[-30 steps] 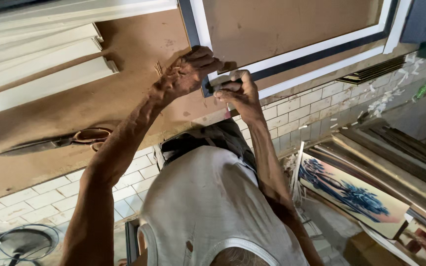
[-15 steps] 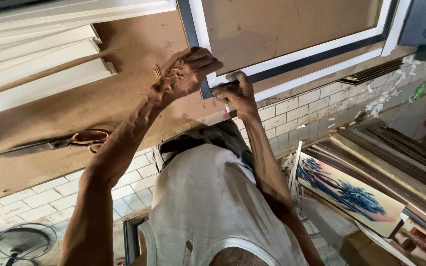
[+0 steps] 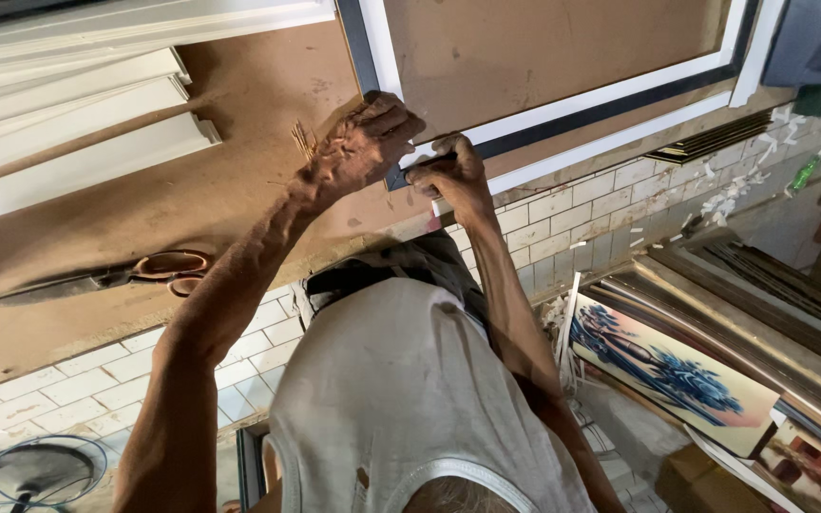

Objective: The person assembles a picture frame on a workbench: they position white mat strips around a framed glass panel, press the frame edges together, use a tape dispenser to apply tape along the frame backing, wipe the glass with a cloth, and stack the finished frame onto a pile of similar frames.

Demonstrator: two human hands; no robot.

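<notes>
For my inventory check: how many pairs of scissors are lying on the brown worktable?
1. The scissors lie on the brown worktable, well to the left of the left hand and below the stacked white mouldings. Others could be hidden beyond the picture's edges.

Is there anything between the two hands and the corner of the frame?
Nothing visible. The left hand presses on the frame corner, and the right hand touches the same corner from below, holding a small dark thing that is too hidden to identify.
</notes>
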